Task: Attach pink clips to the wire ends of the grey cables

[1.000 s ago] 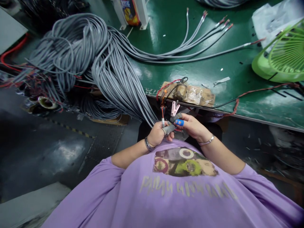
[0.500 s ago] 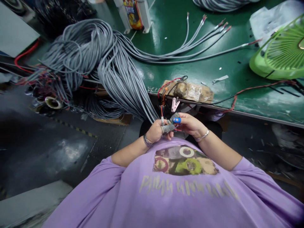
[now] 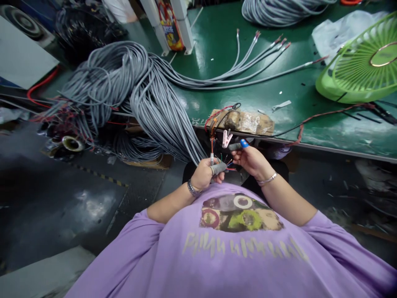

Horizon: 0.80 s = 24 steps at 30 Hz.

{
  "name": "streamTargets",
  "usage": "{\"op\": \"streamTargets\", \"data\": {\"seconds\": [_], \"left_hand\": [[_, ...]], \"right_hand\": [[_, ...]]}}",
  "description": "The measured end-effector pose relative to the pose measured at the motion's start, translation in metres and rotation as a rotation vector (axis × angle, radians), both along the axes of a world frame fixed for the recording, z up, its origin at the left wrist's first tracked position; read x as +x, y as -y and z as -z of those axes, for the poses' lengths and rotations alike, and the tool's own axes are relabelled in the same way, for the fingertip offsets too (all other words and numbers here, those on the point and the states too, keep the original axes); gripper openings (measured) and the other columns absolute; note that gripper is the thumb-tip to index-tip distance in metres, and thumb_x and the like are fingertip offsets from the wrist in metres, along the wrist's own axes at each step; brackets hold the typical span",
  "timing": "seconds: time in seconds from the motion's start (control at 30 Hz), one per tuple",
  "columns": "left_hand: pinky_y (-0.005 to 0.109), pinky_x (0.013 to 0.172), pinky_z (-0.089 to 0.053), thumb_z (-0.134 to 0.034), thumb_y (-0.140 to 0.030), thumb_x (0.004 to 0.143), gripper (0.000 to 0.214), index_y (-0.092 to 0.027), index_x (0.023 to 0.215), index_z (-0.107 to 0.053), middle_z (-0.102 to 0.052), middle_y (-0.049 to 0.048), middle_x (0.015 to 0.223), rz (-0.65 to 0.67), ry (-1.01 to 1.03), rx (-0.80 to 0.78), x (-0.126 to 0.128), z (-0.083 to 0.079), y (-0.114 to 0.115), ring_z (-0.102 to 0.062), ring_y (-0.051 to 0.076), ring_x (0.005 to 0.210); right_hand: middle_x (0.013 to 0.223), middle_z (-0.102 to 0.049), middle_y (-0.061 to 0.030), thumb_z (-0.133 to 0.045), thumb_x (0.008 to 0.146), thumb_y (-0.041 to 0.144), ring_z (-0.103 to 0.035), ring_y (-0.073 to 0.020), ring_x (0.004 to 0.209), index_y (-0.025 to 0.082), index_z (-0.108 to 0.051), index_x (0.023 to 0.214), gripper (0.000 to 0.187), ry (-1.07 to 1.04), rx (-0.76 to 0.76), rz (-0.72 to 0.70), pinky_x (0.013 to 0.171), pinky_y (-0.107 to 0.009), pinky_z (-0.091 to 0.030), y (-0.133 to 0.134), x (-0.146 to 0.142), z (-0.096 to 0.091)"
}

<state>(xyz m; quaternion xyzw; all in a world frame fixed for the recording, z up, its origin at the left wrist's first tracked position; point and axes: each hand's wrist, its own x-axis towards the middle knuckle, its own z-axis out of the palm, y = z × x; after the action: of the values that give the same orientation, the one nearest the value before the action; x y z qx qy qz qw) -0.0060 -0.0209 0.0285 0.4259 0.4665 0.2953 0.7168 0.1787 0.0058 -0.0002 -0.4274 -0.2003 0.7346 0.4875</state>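
My left hand (image 3: 206, 174) is closed round the end of a grey cable (image 3: 173, 124) from the big bundle, with thin coloured wires (image 3: 228, 162) fanning out of its tip. A grey finger cot covers one left finger. My right hand (image 3: 252, 159), with grey and blue finger cots, pinches at those wires just right of the left hand. Both hands hover below the bench edge, under a pink clip (image 3: 226, 138) and a small wired fixture (image 3: 243, 121).
A large heap of grey cables (image 3: 108, 87) spills off the green bench (image 3: 310, 91) to the left. Stripped cable ends (image 3: 266, 45) lie across the bench. A green fan (image 3: 362, 66) stands at the right. A red-black wire (image 3: 325, 116) runs along the bench edge.
The right hand has drawn away to the right and upward from the left hand, spreading the coloured wires. The view has tilted slightly upward.
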Motion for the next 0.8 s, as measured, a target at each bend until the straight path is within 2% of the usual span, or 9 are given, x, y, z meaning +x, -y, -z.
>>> {"op": "streamTargets", "data": {"seconds": [0.07, 0.17, 0.2, 0.27, 0.33, 0.37, 0.53, 0.7, 0.8], "left_hand": [[0.019, 0.034, -0.036, -0.075, -0.046, 0.067, 0.038, -0.014, 0.060, -0.056, -0.060, 0.0009, 0.047, 0.000, 0.030, -0.021, 0.001, -0.002, -0.004, -0.050, 0.009, 0.033], [0.019, 0.032, -0.032, -0.077, -0.048, 0.064, 0.039, -0.015, 0.062, -0.054, -0.058, -0.0007, 0.044, 0.018, 0.084, -0.051, 0.001, -0.004, -0.012, -0.046, 0.008, 0.031], [0.019, 0.031, -0.031, -0.077, -0.048, 0.063, 0.040, -0.015, 0.063, -0.054, -0.057, -0.0011, 0.044, 0.028, 0.097, -0.065, 0.001, -0.004, -0.015, -0.045, 0.008, 0.030], [0.019, 0.030, -0.029, -0.077, -0.049, 0.061, 0.041, -0.016, 0.066, -0.055, -0.056, -0.0015, 0.042, 0.047, 0.114, -0.094, 0.000, -0.004, -0.020, -0.044, 0.009, 0.029], [0.020, 0.030, -0.029, -0.078, -0.050, 0.059, 0.042, -0.016, 0.067, -0.055, -0.056, -0.0015, 0.042, 0.063, 0.127, -0.118, -0.001, -0.004, -0.025, -0.044, 0.009, 0.028], [0.020, 0.029, -0.028, -0.078, -0.050, 0.058, 0.042, -0.016, 0.067, -0.055, -0.056, -0.0014, 0.041, 0.068, 0.132, -0.127, -0.001, -0.004, -0.026, -0.044, 0.009, 0.028], [0.020, 0.029, -0.028, -0.079, -0.050, 0.057, 0.044, -0.016, 0.068, -0.055, -0.055, -0.0010, 0.041, 0.083, 0.148, -0.157, 0.000, -0.004, -0.031, -0.043, 0.009, 0.028], [0.020, 0.029, -0.028, -0.079, -0.049, 0.058, 0.042, -0.016, 0.067, -0.055, -0.055, -0.0009, 0.042, 0.085, 0.159, -0.164, 0.000, -0.001, -0.032, -0.043, 0.009, 0.028], [0.020, 0.028, -0.029, -0.080, -0.049, 0.058, 0.042, -0.016, 0.066, -0.054, -0.055, -0.0008, 0.041, 0.083, 0.151, -0.172, 0.000, 0.001, -0.031, -0.043, 0.009, 0.027]], "right_hand": [[0.069, -0.066, -0.0028, -0.072, 0.073, 0.061, -0.053, -0.0085, 0.051, 0.016, -0.066, 0.078, 0.046, 0.022, 0.026, -0.042, 0.051, -0.023, -0.049, -0.008, -0.003, -0.004], [0.070, -0.065, -0.0022, -0.075, 0.066, 0.065, -0.049, -0.0080, 0.051, 0.017, -0.067, 0.079, 0.051, 0.044, 0.137, -0.115, 0.047, -0.021, -0.042, -0.018, -0.012, -0.009], [0.067, -0.063, -0.0012, -0.076, 0.065, 0.065, -0.046, -0.0073, 0.050, 0.017, -0.066, 0.076, 0.051, 0.073, 0.177, -0.095, 0.045, -0.021, -0.038, -0.020, -0.016, -0.010], [0.060, -0.058, 0.0011, -0.074, 0.065, 0.068, -0.039, -0.0067, 0.047, 0.018, -0.062, 0.069, 0.051, 0.181, 0.245, 0.032, 0.044, -0.021, -0.032, -0.021, -0.024, -0.008], [0.057, -0.054, 0.0021, -0.070, 0.067, 0.071, -0.038, -0.0073, 0.047, 0.019, -0.059, 0.065, 0.053, 0.276, 0.288, 0.172, 0.045, -0.023, -0.031, -0.022, -0.030, -0.005], [0.057, -0.054, 0.0021, -0.067, 0.068, 0.073, -0.040, -0.0080, 0.049, 0.019, -0.059, 0.066, 0.055, 0.283, 0.292, 0.193, 0.047, -0.023, -0.034, -0.022, -0.032, -0.003], [0.067, -0.062, 0.0001, -0.063, 0.066, 0.079, -0.056, -0.0132, 0.061, 0.021, -0.063, 0.078, 0.059, 0.045, 0.130, 0.040, 0.059, -0.026, -0.046, -0.026, -0.039, -0.006], [0.069, -0.065, 0.0001, -0.074, 0.063, 0.070, -0.059, -0.0142, 0.065, 0.021, -0.063, 0.076, 0.052, -0.055, 0.039, 0.155, 0.060, -0.026, -0.049, -0.028, -0.045, -0.017], [0.069, -0.064, -0.0001, -0.074, 0.064, 0.069, -0.057, -0.0134, 0.063, 0.021, -0.062, 0.073, 0.051, -0.065, 0.036, 0.167, 0.059, -0.025, -0.049, -0.027, -0.047, -0.020]]}}
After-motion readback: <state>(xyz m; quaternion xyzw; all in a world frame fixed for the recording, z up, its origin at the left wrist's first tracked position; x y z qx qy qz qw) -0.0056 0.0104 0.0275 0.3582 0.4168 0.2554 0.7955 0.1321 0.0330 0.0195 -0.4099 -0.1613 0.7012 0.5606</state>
